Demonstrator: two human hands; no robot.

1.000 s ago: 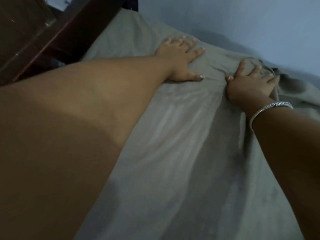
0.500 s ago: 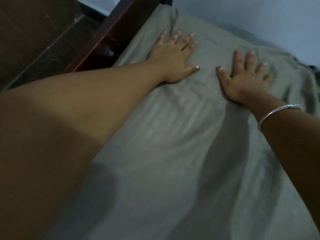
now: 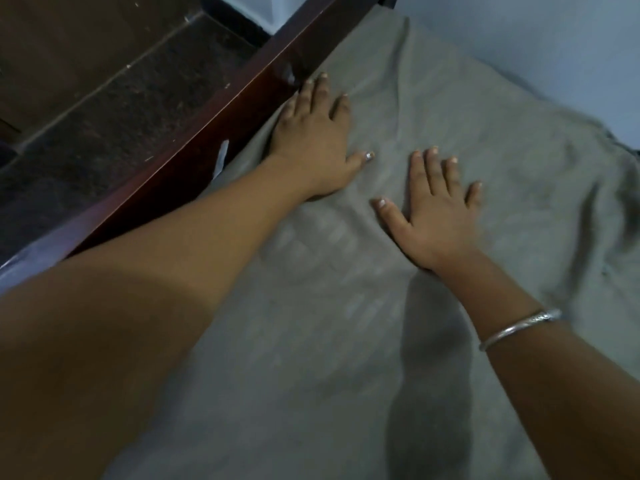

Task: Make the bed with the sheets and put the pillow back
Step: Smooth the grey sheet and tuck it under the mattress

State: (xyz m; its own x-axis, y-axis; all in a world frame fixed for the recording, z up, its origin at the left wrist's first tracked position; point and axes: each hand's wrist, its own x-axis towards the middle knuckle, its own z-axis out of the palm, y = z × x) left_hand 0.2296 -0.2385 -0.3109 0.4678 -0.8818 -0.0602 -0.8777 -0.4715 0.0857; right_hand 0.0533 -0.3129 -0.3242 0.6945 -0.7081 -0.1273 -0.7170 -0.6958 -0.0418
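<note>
A grey-green sheet (image 3: 346, 341) covers the bed and fills most of the view. My left hand (image 3: 313, 140) lies flat on it with fingers spread, close to the bed's left edge. A little to the right and nearer to me, my right hand (image 3: 434, 209) also presses flat on the sheet, fingers apart; a silver bangle (image 3: 519, 329) sits on its wrist. The sheet is smooth under my hands and creased and bunched at the far right (image 3: 571, 188). No pillow is in view.
A dark red-brown wooden bed frame (image 3: 221, 109) runs diagonally along the sheet's left side. Beyond it lies a dark speckled floor (image 3: 104, 109). A pale blue wall (image 3: 536, 46) borders the bed at the far right.
Both hands have slid across the sheet toward the left edge and a little closer to me. My right hand has come off the bunched fabric and lies flat. The creases between the hands have flattened.
</note>
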